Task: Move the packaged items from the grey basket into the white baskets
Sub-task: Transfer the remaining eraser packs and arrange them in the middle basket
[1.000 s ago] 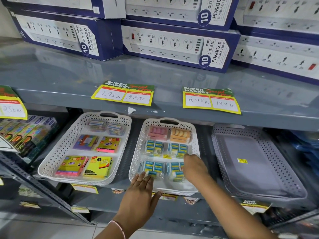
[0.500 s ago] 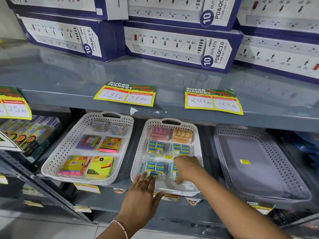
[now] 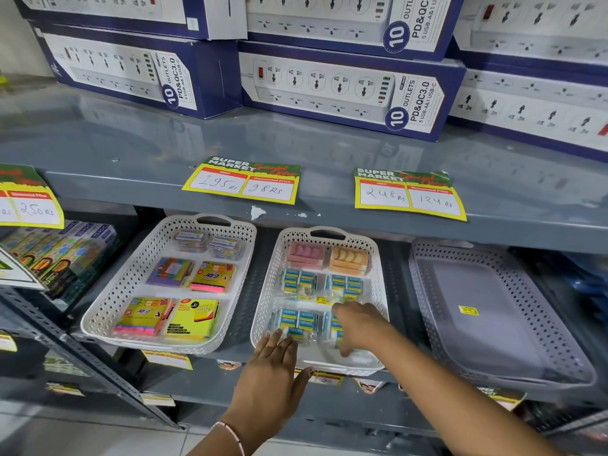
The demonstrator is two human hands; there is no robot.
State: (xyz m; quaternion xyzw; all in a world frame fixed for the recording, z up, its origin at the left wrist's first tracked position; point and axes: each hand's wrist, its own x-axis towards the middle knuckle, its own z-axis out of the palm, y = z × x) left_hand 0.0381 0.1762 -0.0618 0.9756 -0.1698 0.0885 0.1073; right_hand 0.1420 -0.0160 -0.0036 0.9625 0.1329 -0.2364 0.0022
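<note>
Eraser packs (image 3: 297, 322): front row of middle white basket (image 3: 263, 311), long axis front-to-back; right hand (image 3: 357, 325) resting on them, grip unclear; left hand (image 3: 273, 366) flat, fingers apart, at rim; grey basket (image 3: 493, 317) empty

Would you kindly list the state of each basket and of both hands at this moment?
Grey basket: no packs in it, only a yellow sticker.
Middle white basket: holds eraser packs in rows, front strip bare.
Left white basket: filled with sticky-note packs.
Left hand: open, flat, at the middle basket's front rim.
Right hand: inside the middle basket, on the front right eraser pack; grip not visible.
</note>
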